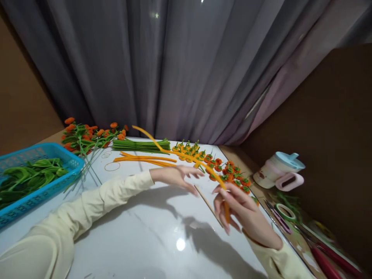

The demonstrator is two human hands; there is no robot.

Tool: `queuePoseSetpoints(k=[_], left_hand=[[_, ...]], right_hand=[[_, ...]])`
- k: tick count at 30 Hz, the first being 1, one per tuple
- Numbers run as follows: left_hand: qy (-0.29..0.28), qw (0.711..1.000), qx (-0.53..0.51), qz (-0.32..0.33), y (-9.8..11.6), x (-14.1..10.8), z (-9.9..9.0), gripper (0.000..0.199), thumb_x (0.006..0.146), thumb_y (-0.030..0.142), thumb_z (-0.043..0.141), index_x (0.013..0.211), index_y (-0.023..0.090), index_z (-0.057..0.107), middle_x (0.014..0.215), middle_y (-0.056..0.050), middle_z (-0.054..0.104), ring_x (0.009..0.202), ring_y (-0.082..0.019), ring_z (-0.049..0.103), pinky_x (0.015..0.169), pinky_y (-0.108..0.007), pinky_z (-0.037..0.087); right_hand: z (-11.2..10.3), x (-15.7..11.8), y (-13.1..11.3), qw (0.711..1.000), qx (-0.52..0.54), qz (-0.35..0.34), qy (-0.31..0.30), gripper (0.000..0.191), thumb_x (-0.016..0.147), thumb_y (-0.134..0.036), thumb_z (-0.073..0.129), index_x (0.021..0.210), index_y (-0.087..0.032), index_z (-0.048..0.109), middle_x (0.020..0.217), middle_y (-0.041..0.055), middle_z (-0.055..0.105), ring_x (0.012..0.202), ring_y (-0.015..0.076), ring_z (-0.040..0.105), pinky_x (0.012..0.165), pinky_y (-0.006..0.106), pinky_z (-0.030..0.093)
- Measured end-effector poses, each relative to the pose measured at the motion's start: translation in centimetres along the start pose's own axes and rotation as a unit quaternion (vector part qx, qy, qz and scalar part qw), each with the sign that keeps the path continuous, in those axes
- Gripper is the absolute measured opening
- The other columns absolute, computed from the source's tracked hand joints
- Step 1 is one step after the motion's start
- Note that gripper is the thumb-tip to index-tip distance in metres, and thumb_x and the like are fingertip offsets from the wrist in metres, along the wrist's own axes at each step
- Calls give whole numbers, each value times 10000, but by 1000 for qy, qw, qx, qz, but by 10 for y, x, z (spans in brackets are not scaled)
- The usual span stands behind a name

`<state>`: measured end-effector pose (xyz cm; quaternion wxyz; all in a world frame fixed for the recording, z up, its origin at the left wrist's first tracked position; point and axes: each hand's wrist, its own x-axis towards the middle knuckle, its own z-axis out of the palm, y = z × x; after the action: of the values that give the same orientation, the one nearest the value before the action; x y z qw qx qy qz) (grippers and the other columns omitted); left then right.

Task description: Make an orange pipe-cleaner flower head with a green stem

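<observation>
My right hand (236, 207) pinches a long orange pipe cleaner (210, 169) between thumb and fingers. The pipe cleaner arches up to the left over the table, with a bend partway along, and its short end hangs below my fingers. A thin wooden stick (207, 203) slants beside the same hand; whether the fingers hold it or it lies on the table, I cannot tell. My left hand (178, 177) is open, fingers stretched to the right, beneath the pipe cleaner and near the stick's upper end. More orange pipe cleaners (142, 158) lie just behind it.
Behind lie a bundle of green stems (139, 145) and rows of small orange flower heads (215, 164). Finished-looking orange flowers (87, 133) sit back left, near a blue basket (54, 192) of green leaves. On the right are a cup (279, 170), green tape (285, 212) and scissors (279, 219).
</observation>
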<state>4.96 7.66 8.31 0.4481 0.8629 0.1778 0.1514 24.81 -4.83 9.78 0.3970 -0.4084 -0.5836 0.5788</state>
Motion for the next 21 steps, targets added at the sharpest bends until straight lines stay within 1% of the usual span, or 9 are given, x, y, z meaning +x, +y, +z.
queuePoseSetpoints(k=[1, 3, 6, 10, 13, 15, 17, 19, 21], left_hand=[[-15, 997, 74, 2, -9, 4, 15, 672, 654, 394, 717, 1241, 181, 468, 1326, -146, 440, 1185, -299, 415, 958, -401, 326], [-17, 981, 193, 33, -25, 13, 42, 595, 716, 369, 672, 1223, 131, 471, 1348, -195, 384, 1211, -337, 362, 981, -437, 279], [-11, 961, 271, 56, -40, 28, 64, 451, 764, 360, 623, 1118, 105, 508, 1176, -180, 495, 1044, -280, 472, 896, -370, 355], [5, 944, 329, 11, -48, 43, 65, 219, 794, 332, 584, 884, 139, 536, 994, -108, 511, 950, -239, 432, 832, -340, 359], [-4, 943, 333, -9, -47, 42, 63, 174, 806, 312, 561, 788, 147, 512, 946, -92, 498, 933, -237, 408, 802, -338, 351], [-4, 941, 339, -18, -42, 37, 64, 151, 831, 284, 514, 785, 142, 493, 956, -104, 492, 930, -241, 403, 802, -354, 337], [1, 938, 345, -18, -36, 28, 67, 148, 864, 271, 441, 800, 141, 476, 940, -109, 496, 897, -236, 409, 796, -365, 325], [19, 942, 333, -19, -28, 18, 69, 157, 883, 256, 378, 808, 146, 461, 867, -92, 507, 822, -213, 427, 771, -352, 329], [40, 964, 259, -52, -22, 9, 69, 168, 889, 266, 350, 813, 157, 452, 748, -46, 495, 710, -178, 432, 700, -313, 346]], right_hand=[[-9, -8, -6, 999, -10, -4, 32, 239, 910, -402, 443, 975, -174, 473, 667, 14, 599, 329, 62, 494, 269, 115, 207], [-22, -21, -12, 997, -18, 8, 69, 245, 915, -402, 435, 1017, -182, 465, 629, -2, 586, 266, 30, 388, 260, 120, 135], [-33, -32, -11, 997, -1, 12, 71, 291, 909, -406, 446, 1061, -159, 474, 583, -8, 563, 268, 18, 321, 282, 138, 137], [-39, -36, -2, 997, 40, -51, 52, 312, 850, -321, 570, 1098, -145, 501, 719, 41, 594, 408, 65, 468, 379, 193, 362], [-41, -35, 3, 994, 46, -91, 47, 346, 829, -271, 598, 1139, -161, 494, 868, 82, 597, 613, 141, 587, 481, 240, 469], [-40, -32, 5, 995, 35, -92, 33, 364, 848, -296, 568, 1174, -174, 463, 922, 100, 594, 663, 172, 621, 432, 226, 466], [-35, -27, 8, 997, 18, -77, 12, 377, 871, -345, 521, 1199, -186, 424, 916, 100, 598, 611, 171, 635, 342, 187, 408], [-27, -20, 12, 999, 4, -53, -9, 377, 882, -381, 491, 1195, -189, 406, 841, 72, 606, 498, 130, 604, 299, 157, 341], [-18, -11, 18, 999, -8, -35, -25, 361, 877, -395, 492, 1157, -178, 426, 753, 30, 596, 395, 72, 510, 304, 147, 304]])
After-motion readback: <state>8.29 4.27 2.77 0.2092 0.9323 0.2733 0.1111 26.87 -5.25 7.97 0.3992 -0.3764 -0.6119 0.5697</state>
